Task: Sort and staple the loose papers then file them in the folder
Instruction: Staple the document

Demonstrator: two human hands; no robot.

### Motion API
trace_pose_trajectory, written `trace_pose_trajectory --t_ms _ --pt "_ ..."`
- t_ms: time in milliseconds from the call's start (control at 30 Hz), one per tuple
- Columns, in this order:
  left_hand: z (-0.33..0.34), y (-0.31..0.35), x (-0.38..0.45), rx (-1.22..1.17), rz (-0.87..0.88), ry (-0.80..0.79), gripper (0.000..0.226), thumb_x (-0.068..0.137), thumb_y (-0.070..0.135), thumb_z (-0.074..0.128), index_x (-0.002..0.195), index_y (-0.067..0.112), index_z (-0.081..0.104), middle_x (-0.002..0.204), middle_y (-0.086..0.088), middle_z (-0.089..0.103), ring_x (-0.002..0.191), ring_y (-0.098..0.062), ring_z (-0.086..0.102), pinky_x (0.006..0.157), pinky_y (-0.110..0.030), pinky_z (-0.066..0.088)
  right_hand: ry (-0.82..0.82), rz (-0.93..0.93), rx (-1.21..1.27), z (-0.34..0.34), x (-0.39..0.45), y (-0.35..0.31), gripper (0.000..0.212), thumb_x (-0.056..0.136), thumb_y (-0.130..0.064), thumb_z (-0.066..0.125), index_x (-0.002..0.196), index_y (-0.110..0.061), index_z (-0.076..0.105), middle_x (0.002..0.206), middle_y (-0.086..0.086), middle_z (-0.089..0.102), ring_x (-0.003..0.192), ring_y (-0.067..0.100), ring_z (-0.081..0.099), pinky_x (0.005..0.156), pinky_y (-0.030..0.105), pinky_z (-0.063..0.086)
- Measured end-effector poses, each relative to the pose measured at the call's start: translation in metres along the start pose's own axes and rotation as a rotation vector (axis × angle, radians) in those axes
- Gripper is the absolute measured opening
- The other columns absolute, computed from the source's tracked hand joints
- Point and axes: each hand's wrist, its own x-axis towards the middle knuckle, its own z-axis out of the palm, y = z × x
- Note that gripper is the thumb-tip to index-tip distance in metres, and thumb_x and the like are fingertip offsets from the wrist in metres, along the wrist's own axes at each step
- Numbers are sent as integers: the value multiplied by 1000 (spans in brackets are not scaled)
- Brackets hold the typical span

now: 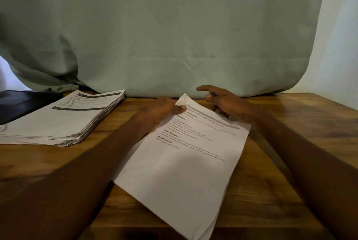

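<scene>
While the near edge of the bench [271, 191] carries only the lower part of one thin set of papers [180, 172], both forearms reach over it toward the top of this set. It lies turned at an angle, w/ printed headings in the upper part, and its top left corner is lifted and curled.

The left hand [164, 109] pinches this corner, thumb on the upper side; so the left grip holds the papers. The right hand [224, 101] is just beside the top edge, fingers half spread, one pointing to the left. Something small and bluish shows betw. the fingers, but I cannot tell what it is, so the right grip I cannot judge with certainty. No stapler is visible.

Further left, well apart from the hands, a thick stack of papers [64, 119] rests on the bench, edges not even. Behind it lies a dark folder [21, 104], partly under the stack. At the back hangs a grey-green cloth [174, 26].

My judgement: the task is early or in the middle. One set is at the corner, approx. ready for stapling; most sheets seem unsorted, and nothing looks filed yet.
</scene>
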Motion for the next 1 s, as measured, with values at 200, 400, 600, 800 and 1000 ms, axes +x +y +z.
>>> trace_pose_trajectory --t_ms 200,400,600,800,1000 --pt "7 0 -3 125 148 3 25 87 37 75 103 19 81 96 -3 80 95 -25 76 103 -55 52 -7 -49 85 -13 0 -4 43 85 -10 80 126 -18 66 105 5 76 85 12 74 71 16 55" --pt "11 0 -5 197 195 35 25 88 37 74 102 17 81 92 0 80 90 -24 77 98 -57 54 -61 -33 29 -11 -1 -4 36 78 -11 85 109 -26 75 99 -10 79 97 5 73 82 16 56" --pt "13 3 -7 294 222 47 27 93 42 72 101 18 81 80 2 78 74 -21 71 72 -37 51 -114 -29 107 -1 -5 -13 38 78 -6 84 114 -13 75 99 -3 79 96 13 75 80 16 57" --pt "10 -3 -2 271 251 45 31 89 51 74 102 24 82 91 -3 79 94 -31 73 79 -45 52 -79 -35 164 8 -6 -19 37 76 -5 85 112 -5 75 97 5 79 90 15 76 75 16 55" --pt "12 -2 -4 287 238 67 31 91 46 73 107 21 81 87 0 79 78 -15 69 71 -31 45 -76 1 204 10 -6 -19 41 76 -5 85 115 -5 74 101 6 79 95 19 76 82 23 59"
